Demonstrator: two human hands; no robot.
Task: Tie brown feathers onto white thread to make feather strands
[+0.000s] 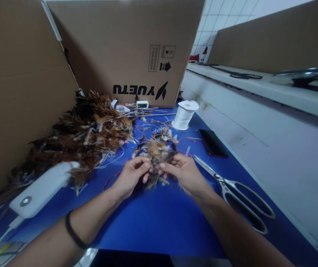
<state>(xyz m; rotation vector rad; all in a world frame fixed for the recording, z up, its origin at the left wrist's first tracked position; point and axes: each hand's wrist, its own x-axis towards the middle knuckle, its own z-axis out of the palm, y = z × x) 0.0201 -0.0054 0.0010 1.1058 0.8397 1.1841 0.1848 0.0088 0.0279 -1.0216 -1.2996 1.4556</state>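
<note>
My left hand (135, 172) and my right hand (179, 170) meet over the middle of the blue table. Both are closed, thumbs against fingertips, on small brown and grey feathers (155, 171) pinched between them. Which strands each hand grips is partly hidden by the fingers. Just beyond my fingertips lies a loose heap of tan feathers (156, 147), with pale fluff behind it. To the left spreads a large pile of brown and black feathers (92, 129), with thin pale ties among them. Metal scissors (222, 180) lie beside my right forearm, blades pointing away from me.
A white spool (185, 115) stands at the back right, near a dark phone (213, 142). At left lies a white power bank (43, 189) with a cable. Cardboard (125, 48) walls rise behind and left. A ledge (259, 83) runs along the right.
</note>
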